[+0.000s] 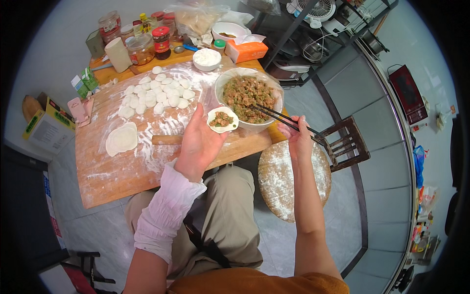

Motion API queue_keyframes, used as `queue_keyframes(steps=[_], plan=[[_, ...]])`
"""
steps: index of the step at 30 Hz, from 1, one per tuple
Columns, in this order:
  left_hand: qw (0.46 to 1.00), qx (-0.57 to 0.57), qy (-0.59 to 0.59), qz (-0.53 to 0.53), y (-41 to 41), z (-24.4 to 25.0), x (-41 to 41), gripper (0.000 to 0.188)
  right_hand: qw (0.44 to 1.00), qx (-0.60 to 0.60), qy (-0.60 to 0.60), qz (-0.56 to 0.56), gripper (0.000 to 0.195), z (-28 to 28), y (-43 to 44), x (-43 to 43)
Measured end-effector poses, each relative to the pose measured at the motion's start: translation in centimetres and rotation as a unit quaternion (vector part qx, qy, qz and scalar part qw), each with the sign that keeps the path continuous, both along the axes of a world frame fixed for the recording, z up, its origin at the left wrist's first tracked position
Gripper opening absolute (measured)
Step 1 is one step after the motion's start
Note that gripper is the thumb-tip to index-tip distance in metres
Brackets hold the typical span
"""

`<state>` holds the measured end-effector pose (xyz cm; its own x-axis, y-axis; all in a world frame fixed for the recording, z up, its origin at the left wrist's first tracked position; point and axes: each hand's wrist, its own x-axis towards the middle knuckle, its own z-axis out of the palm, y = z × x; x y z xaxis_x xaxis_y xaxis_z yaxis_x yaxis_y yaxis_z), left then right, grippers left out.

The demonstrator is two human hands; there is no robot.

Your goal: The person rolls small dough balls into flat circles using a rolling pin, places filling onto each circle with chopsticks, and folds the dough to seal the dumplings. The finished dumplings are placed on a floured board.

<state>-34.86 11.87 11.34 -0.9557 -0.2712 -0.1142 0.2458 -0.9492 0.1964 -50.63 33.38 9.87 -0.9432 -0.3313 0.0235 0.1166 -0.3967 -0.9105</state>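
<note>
On the fingers of my left hand rests a round dough wrapper with a mound of meat and vegetable filling in its middle. My right hand grips a pair of black chopsticks, whose tips reach into the filling in the large white bowl. A wooden rolling pin lies on the floured wooden board, partly hidden behind my left hand. Farther back on the board are several small flattened dough pieces. A larger rolled dough sheet lies at the left.
A small bowl of flour, an orange tissue box and several jars stand behind the board. A pink phone stand sits at its left edge. Below my right hand is a floured round woven tray, beside a dark wooden chair.
</note>
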Motion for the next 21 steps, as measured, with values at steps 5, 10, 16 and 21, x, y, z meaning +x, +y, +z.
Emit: queue_keyframes(steps=[5,10,16,21], plan=[[1.000,-0.007,-0.002,0.011,0.2,0.1,0.0,0.064,0.999,-0.032,-0.027,0.006,0.033,0.1,0.5,0.1],[1.000,-0.003,-0.005,0.019,0.6,0.2,-0.2,0.063,0.998,-0.047,-0.041,0.026,0.033,1.5,0.4,1.5],[0.999,-0.017,0.036,0.001,1.0,0.5,0.0,0.058,0.993,-0.041,-0.038,0.104,0.032,2.5,-1.2,4.8],[0.999,-0.018,0.034,-0.003,0.9,0.6,0.1,0.058,0.992,0.005,0.018,0.123,0.031,3.0,-1.0,5.1]])
